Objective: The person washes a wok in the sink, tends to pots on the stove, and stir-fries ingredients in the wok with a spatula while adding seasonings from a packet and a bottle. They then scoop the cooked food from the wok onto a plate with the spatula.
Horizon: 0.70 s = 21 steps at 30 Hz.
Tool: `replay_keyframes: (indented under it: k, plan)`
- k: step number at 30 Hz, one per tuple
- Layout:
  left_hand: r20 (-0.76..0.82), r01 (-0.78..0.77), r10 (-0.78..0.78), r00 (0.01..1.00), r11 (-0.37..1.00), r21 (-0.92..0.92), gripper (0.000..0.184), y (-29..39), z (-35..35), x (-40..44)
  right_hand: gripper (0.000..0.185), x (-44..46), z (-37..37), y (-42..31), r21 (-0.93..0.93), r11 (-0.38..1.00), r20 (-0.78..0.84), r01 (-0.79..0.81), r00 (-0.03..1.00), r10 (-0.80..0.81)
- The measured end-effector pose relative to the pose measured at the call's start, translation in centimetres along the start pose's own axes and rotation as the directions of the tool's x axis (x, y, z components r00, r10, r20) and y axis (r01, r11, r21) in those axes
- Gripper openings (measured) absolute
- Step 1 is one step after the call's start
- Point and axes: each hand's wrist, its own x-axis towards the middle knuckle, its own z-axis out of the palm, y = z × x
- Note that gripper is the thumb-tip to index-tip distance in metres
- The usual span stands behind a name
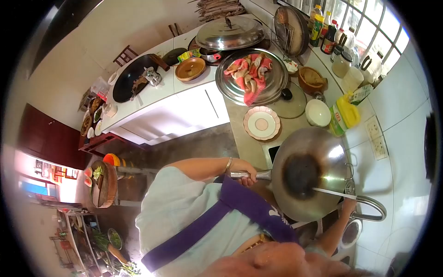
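Tilted wok, splash risk
At four o'clock in your view, the wok hangs on your left hand, fingers wrapped round its long handle; if that wrist rolls, the rim could dip and spill. Your right hand is at the wok's four o'clock, its grip impossible to tell. What looks like water from the curved tap could splash you, and the rim could knock the plate at its ten o'clock.
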Motion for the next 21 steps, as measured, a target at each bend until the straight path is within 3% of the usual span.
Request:
replay_keyframes:
  k: [2,3,5,8,9,11,14,16,21]
  plan:
    - [-0.008,-0.029,0.029,1.000,0.999,0.045,0.018,1.1,0.6,1.4,0.048,-0.8,0.0,-1.6,-0.234,0.966,-0.452,-0.108,0.892,-0.010]
    - [-0.039,0.002,-0.002,0.999,1.000,0.004,0.018,-2.8,0.6,-2.2,0.046,-5.5,4.2,-7.3,-0.144,0.976,-0.476,-0.161,0.876,0.074]
    - [0.000,-0.042,0.042,0.999,0.998,0.044,0.018,-2.1,0.3,-0.8,0.044,-5.7,2.7,-12.5,-0.053,0.965,-0.635,-0.258,0.754,0.167]
    - [-0.051,-0.059,0.062,0.997,0.996,0.062,0.018,-1.5,1.0,-1.2,0.046,-5.0,5.1,-15.5,0.353,0.933,-0.497,0.069,0.859,0.124]
    - [-0.040,-0.066,0.068,0.997,0.996,0.052,0.016,-1.4,1.2,-1.1,0.046,-4.7,6.1,-15.4,0.585,0.811,-0.354,-0.020,0.893,0.278]
    - [-0.031,-0.067,0.068,0.997,0.997,0.029,0.015,-1.6,1.3,-1.4,0.044,-5.1,8.4,-15.1,0.890,0.387,0.044,-0.243,0.889,0.456]
    - [-0.060,-0.161,0.164,0.985,0.986,0.052,0.018,-1.9,0.6,-1.0,0.039,-3.9,6.3,-17.7,0.939,-0.196,0.343,-0.282,0.776,0.529]
    - [-0.072,-0.166,0.170,0.983,0.984,0.063,0.024,-2.1,0.6,-1.5,0.031,-3.0,6.7,-15.8,0.843,-0.482,0.390,-0.237,0.887,0.246]
    - [-0.074,-0.196,0.203,0.976,0.977,0.088,0.027,-2.3,0.4,-1.6,0.033,-1.4,3.9,-19.3,0.802,-0.597,0.356,-0.011,0.811,0.464]
